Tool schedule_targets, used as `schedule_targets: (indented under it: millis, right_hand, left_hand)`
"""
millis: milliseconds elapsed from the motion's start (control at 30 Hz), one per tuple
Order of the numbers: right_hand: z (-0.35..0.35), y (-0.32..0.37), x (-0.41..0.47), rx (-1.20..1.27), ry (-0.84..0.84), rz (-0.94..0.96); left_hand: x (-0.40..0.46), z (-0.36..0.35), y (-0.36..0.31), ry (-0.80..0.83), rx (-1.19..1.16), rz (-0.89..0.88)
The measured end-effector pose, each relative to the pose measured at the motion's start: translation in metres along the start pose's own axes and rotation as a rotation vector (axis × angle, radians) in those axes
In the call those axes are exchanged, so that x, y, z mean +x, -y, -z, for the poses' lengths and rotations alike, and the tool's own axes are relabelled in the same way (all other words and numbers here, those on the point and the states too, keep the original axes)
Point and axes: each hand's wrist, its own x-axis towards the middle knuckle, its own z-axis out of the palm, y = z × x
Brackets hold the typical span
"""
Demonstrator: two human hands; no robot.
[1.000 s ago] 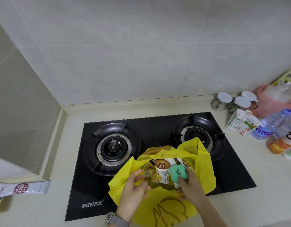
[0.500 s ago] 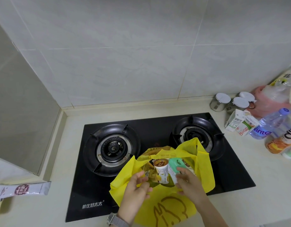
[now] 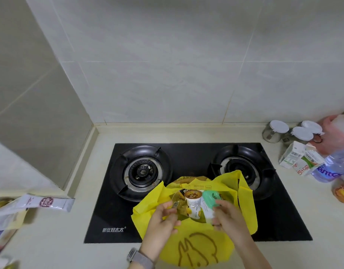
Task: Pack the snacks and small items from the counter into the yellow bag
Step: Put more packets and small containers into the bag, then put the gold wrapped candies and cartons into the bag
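Stove point(image 3: 186, 158) front hidden by yellow bag point(image 3: 242, 208); snacks inside partly covered by hands.

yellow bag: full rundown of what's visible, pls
The yellow bag looks like soft non-woven fabric, with a brown rabbit outline drawn on its near face. It lies on the front of the black stove, mouth open and facing up, its near part overhanging the counter. Inside are a paper cup with a brown top, a mint-green item and yellow snack packets. The left hand holds the near-left rim open; the right hand grips the green item at the mouth.
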Motion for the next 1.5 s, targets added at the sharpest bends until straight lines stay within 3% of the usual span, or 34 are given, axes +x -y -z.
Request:
schedule_targets:
  millis: [133,433,767,1100,1500]
  right_hand:
    - [0.010,0.014,-0.006,-0.153,0.064,0.153]
    - [-0.011,0.022,-0.006,-0.767,0.299,0.530]
    - [-0.110,0.055,-0.033,-0.844,0.598,0.792]
    - [-0.226,0.068,-0.075,-0.986,0.753,0.899]
    - [-0.396,0.049,-0.133,-1.190,0.880,0.848]
  left_hand:
    - [-0.014,-0.007,0.001,-0.086,-0.050,0.016]
    - [-0.059,0.011,0.022,-0.331,-0.159,0.031]
    - [-0.126,0.095,0.050,-0.651,-0.037,0.058]
    - [-0.175,0.219,0.085,-0.855,0.010,0.075]
    - [-0.188,0.350,0.132,-0.818,-0.084,0.146]
